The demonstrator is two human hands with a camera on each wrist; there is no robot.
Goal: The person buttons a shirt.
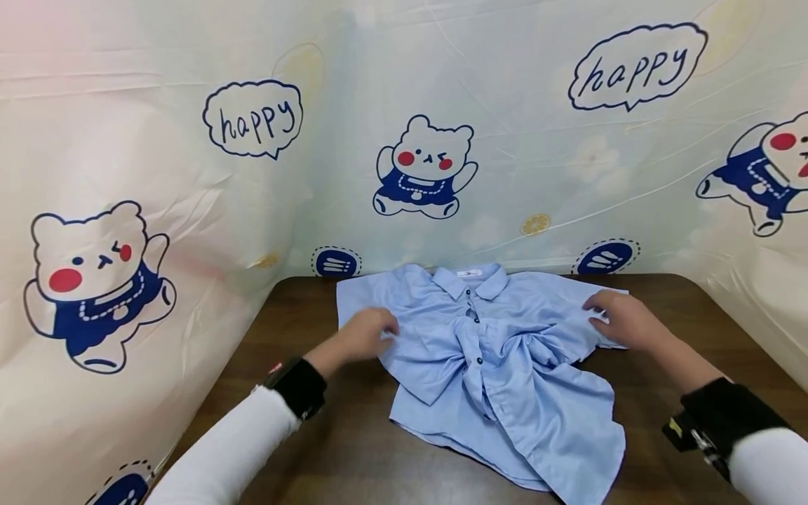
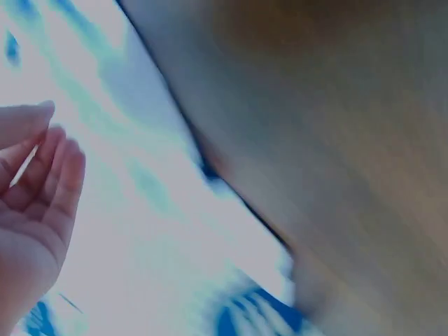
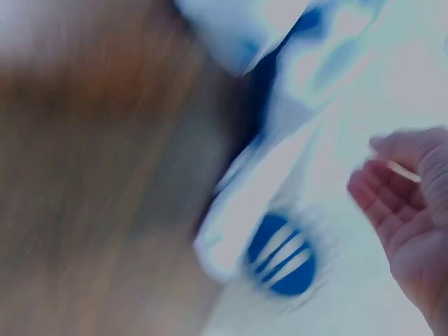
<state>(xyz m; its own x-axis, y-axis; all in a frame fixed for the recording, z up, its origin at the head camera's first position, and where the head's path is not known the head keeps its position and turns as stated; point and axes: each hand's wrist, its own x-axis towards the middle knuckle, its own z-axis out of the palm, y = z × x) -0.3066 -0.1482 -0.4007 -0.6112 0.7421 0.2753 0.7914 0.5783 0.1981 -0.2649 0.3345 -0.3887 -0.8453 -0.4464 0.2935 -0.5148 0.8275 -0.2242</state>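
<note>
A light blue button-up shirt (image 1: 435,315) lies on the table, its collar toward the back wall and its short sleeves spread to both sides. Its lower half is bunched and twisted around the button strip, with the hem slanting toward the front right. My left hand (image 1: 366,332) is over the edge of the left sleeve side, fingers loosely bent. Over the right sleeve hovers my right hand (image 1: 628,319), its thumb a little apart from the fingers. Both wrist views show the left hand (image 2: 42,189) and the right hand (image 3: 406,210) with nothing in their fingers.
A dark brown wooden table (image 1: 315,435) carries the shirt. Behind and beside it hangs a pale curtain (image 1: 530,168) printed with bears and "happy" bubbles. A black wrist strap (image 1: 297,386) sits on the left wrist, another strap (image 1: 726,414) on the right.
</note>
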